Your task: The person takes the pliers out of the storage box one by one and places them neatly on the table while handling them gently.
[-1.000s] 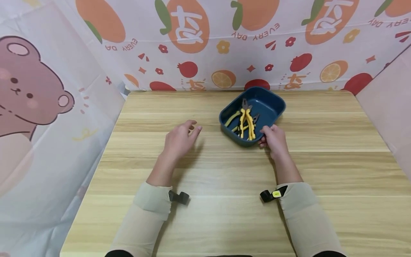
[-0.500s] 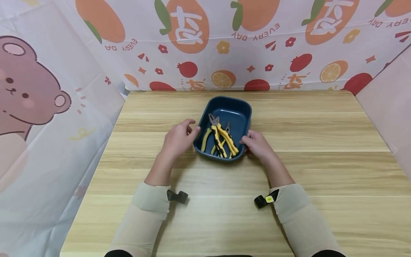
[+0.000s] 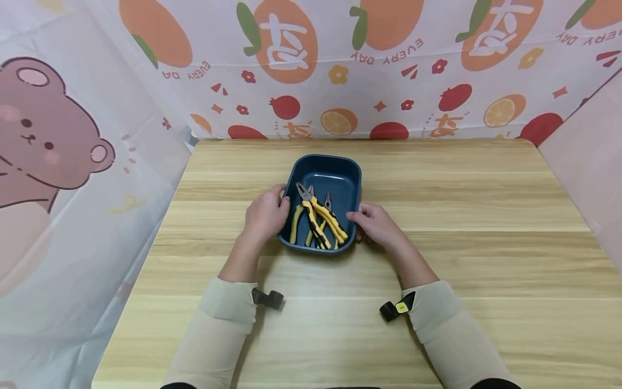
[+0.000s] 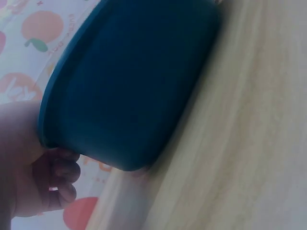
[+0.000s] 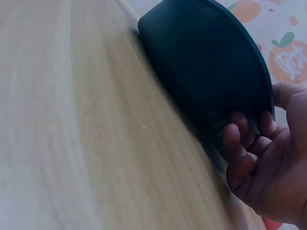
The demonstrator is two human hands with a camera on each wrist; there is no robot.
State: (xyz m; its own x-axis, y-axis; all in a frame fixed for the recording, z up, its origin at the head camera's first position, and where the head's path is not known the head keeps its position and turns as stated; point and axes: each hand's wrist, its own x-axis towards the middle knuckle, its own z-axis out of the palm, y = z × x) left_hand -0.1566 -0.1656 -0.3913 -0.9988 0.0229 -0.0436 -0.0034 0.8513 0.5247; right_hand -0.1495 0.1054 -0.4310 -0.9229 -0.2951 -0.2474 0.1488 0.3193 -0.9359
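A dark blue plastic bin (image 3: 335, 186) stands on the table between both hands. Inside lie several pliers (image 3: 320, 221) with yellow and black handles, heads toward the far side and partly overlapping. At the bin's left wall, my left hand (image 3: 266, 213) has its thumb at the rim and its fingers curled beside the outside. My right hand (image 3: 378, 222) pinches the right rim, thumb on top and fingers curled against the outer wall, as the right wrist view shows. From both wrist views only the bin's outside (image 4: 129, 81) is visible; its contents are hidden there.
The wood-grain table (image 3: 486, 259) reaches out to both sides and toward the person. A fruit-print cloth (image 3: 413, 70) hangs along the back edge, and a bear-print cloth (image 3: 58, 227) hangs at the left.
The bin has moved left and nearer, turning straighter, with the right hand holding it. The left hand stays nearly in place and now meets the bin's left rim.
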